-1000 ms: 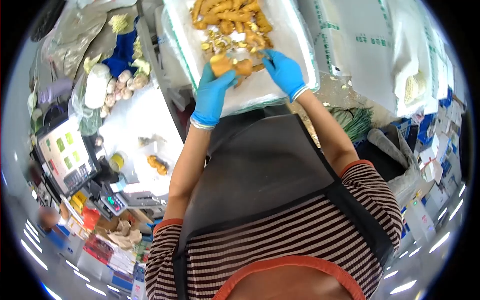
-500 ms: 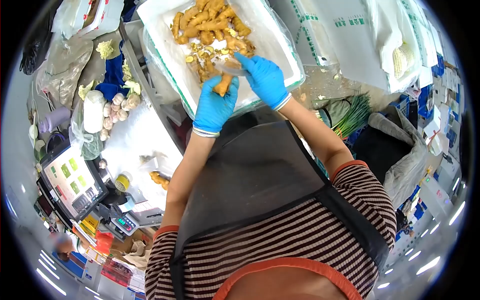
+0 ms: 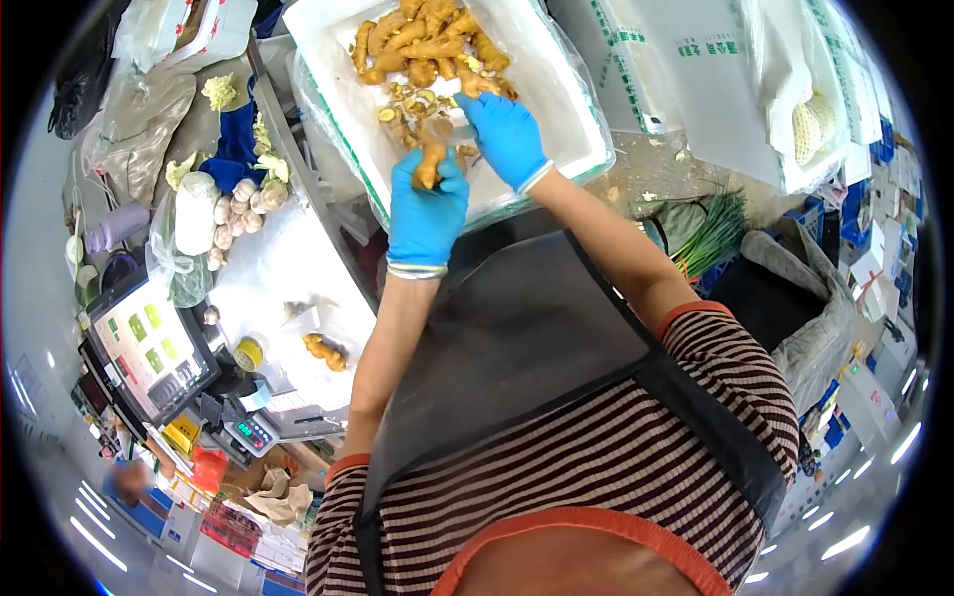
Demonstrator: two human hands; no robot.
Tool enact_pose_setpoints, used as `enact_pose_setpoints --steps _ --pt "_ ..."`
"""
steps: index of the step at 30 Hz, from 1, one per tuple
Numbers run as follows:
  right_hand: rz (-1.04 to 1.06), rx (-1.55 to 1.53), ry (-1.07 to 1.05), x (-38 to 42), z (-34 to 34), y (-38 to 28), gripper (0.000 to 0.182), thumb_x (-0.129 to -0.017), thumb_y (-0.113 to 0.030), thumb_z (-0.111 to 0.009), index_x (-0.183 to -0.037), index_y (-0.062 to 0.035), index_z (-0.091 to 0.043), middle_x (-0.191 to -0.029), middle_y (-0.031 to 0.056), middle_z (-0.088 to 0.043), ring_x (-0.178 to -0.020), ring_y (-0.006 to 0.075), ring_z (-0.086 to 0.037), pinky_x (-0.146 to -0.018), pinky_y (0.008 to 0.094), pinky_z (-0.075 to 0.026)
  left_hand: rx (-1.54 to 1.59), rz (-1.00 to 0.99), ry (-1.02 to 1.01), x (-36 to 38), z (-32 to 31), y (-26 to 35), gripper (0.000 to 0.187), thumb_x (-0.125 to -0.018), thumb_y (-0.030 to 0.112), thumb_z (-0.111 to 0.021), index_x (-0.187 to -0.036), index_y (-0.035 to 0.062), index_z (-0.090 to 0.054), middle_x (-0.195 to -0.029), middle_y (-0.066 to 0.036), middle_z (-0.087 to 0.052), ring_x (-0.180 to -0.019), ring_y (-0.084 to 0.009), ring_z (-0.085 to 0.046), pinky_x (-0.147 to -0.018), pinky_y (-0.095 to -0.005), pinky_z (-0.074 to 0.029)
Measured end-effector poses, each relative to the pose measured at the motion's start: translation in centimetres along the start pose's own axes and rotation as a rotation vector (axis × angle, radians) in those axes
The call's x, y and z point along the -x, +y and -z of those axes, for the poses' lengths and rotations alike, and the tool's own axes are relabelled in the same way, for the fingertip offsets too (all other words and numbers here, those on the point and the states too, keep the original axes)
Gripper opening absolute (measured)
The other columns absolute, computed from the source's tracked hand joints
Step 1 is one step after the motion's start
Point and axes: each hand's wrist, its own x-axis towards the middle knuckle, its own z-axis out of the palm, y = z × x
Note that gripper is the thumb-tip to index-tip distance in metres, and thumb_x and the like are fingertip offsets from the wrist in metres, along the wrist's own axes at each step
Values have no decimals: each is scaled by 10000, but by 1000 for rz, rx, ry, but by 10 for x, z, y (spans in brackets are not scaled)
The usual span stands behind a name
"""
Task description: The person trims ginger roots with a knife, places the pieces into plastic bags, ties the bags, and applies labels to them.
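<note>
My left hand (image 3: 427,221), in a blue glove, is closed around a piece of ginger (image 3: 429,171) above the near side of a white foam box (image 3: 556,134). Just right of it, my gloved right hand (image 3: 507,141) is closed on a knife (image 3: 459,132); its handle is hidden by the fingers and its blade is blurred beside the ginger. Whole ginger roots (image 3: 422,48) are heaped at the far side of the box. Cut ginger bits (image 3: 409,102) lie between that heap and my hands.
To the left, a metal counter (image 3: 273,273) holds garlic bulbs (image 3: 236,214), another ginger root (image 3: 324,352) and a touch screen (image 3: 151,348). Plastic-wrapped foam boxes (image 3: 696,79) stand at the right, with green onions (image 3: 717,230) below them.
My right hand has moved slightly up and right, away from the left hand. The ginger in my left hand now points more upright, and the view has shifted a little.
</note>
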Motion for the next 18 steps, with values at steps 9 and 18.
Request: enact_pose_setpoints --steps 9,18 --pt "-155 -207 -128 8 -78 39 207 -868 -162 -590 -1065 -110 -630 -963 165 -678 -838 350 -670 -710 450 -537 77 112 103 8 13 9 368 -854 189 -623 -1096 -72 -531 -831 -75 -549 -635 -135 -472 -563 -230 -398" --pt "-195 -378 -159 -27 -3 38 257 -922 -245 -546 -1141 -156 -647 -973 131 -679 -848 348 -648 -714 448 -521 -960 -695 120 22 -22 -13 280 -866 56 -612 -1124 41 -503 -998 -68 -565 -818 -142 -582 -680 -269 -497"
